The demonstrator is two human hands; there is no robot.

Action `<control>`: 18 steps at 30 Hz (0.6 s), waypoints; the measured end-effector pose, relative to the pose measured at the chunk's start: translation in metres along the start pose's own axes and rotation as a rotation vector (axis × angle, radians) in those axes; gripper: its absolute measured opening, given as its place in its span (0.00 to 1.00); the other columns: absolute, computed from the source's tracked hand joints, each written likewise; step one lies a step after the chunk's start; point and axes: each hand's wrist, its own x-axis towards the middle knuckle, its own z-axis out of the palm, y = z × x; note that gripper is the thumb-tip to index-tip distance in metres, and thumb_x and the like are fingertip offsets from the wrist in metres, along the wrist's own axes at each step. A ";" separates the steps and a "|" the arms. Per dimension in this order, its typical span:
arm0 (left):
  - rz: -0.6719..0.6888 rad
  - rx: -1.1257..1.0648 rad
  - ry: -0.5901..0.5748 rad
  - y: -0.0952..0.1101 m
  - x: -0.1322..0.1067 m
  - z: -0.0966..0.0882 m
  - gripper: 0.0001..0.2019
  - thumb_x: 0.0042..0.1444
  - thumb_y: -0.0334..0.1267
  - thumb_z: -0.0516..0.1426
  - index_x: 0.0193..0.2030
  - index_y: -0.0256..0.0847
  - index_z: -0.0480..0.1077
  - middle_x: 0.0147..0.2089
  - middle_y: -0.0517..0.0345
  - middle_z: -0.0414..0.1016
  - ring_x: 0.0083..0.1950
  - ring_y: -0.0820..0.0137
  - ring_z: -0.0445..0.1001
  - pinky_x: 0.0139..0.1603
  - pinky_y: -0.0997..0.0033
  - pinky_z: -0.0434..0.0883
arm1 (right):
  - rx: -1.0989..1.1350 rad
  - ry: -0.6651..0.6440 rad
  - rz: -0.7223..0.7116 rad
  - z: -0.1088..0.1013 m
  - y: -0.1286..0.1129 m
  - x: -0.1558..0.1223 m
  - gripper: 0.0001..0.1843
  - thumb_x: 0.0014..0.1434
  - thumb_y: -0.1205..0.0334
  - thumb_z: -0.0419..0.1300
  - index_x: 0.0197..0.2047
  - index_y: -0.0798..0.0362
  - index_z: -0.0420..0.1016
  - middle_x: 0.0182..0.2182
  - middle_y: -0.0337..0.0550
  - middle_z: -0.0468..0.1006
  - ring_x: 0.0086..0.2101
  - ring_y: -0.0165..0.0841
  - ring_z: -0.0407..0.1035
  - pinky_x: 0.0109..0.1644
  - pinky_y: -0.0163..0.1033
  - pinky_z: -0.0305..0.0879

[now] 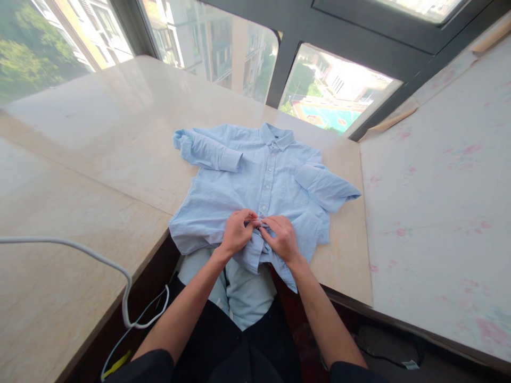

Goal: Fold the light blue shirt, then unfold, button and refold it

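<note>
Light-blue shirt (239, 189) lies front up on the pale surface (120, 133), its long axis running from the collar (284, 141), near the window (311, 101), back toward the person, with the hem hanging over the near edge. The left hand (239, 230) and right hand (281, 236) meet at the lower front opening, neither clearly nearer; each grip pinches cloth there between thumb and fingers. From them, the button row (267, 186) stretches straight away toward the collar.
</note>
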 end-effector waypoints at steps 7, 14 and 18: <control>0.010 -0.042 0.050 -0.004 -0.003 0.002 0.06 0.55 0.34 0.61 0.39 0.45 0.69 0.36 0.59 0.81 0.43 0.64 0.80 0.48 0.63 0.73 | -0.046 -0.035 0.024 0.000 -0.002 0.000 0.09 0.66 0.60 0.55 0.44 0.51 0.76 0.39 0.48 0.80 0.41 0.41 0.70 0.47 0.46 0.63; 0.007 -0.066 0.082 -0.003 -0.004 0.004 0.06 0.56 0.33 0.60 0.40 0.44 0.68 0.36 0.61 0.81 0.41 0.66 0.80 0.48 0.65 0.73 | -0.067 -0.058 0.024 0.000 -0.002 0.001 0.08 0.67 0.59 0.55 0.43 0.51 0.74 0.38 0.47 0.79 0.40 0.40 0.69 0.46 0.45 0.60; 0.018 -0.065 0.092 -0.002 -0.004 0.004 0.06 0.55 0.33 0.60 0.39 0.44 0.68 0.36 0.61 0.80 0.41 0.67 0.80 0.47 0.66 0.74 | -0.072 -0.067 0.035 0.000 -0.002 0.001 0.10 0.68 0.58 0.54 0.43 0.51 0.74 0.38 0.47 0.79 0.41 0.40 0.68 0.46 0.45 0.60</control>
